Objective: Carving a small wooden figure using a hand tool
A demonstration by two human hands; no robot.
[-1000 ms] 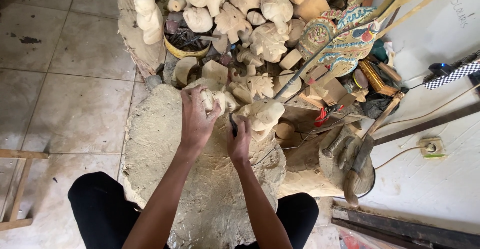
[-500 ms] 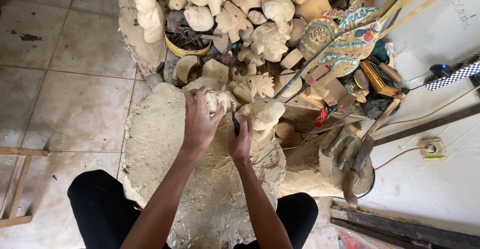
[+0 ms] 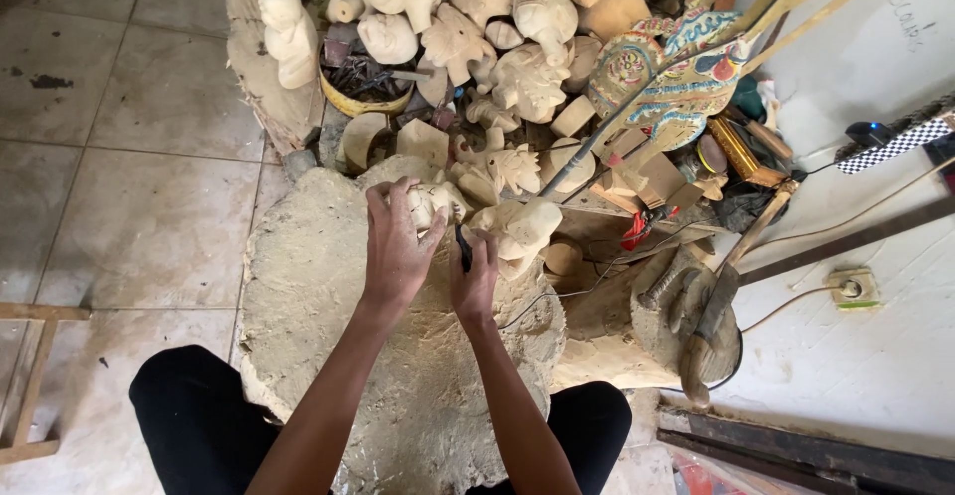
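My left hand (image 3: 398, 246) still grips the pale wooden carving (image 3: 435, 201) on the far edge of the sawdust-covered block (image 3: 318, 286), barely shifted since a second ago. My right hand (image 3: 474, 278) stays clenched around a dark carving tool (image 3: 463, 248) just right of it.

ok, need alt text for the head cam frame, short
Seen from above, a seated person's left hand grips a small pale wood carving on a large rough stump while the right hand holds a dark tool to it. Beyond lie many unpainted carved figures, a colourful painted puppet and a yellow bowl, on a tiled floor.
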